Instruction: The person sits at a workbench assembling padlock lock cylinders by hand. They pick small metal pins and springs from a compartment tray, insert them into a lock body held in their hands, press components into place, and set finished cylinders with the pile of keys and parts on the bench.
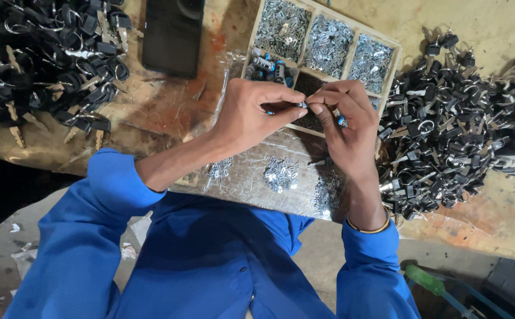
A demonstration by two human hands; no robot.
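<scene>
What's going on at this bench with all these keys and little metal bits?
A person in blue sleeves holds a small metal part between the fingertips of the left hand and the right hand, just above a wooden compartment tray filled with tiny silvery pieces. Heaps of black-headed keys lie to the right and another pile at the far left. Small clusters of metal pieces sit on a plastic sheet near the body.

- Person is wearing bright blue long-sleeved work shirt, buttoned front
- Sleeves sitting pushed up the forearms
- Thin gold bangle circling right wrist
</scene>
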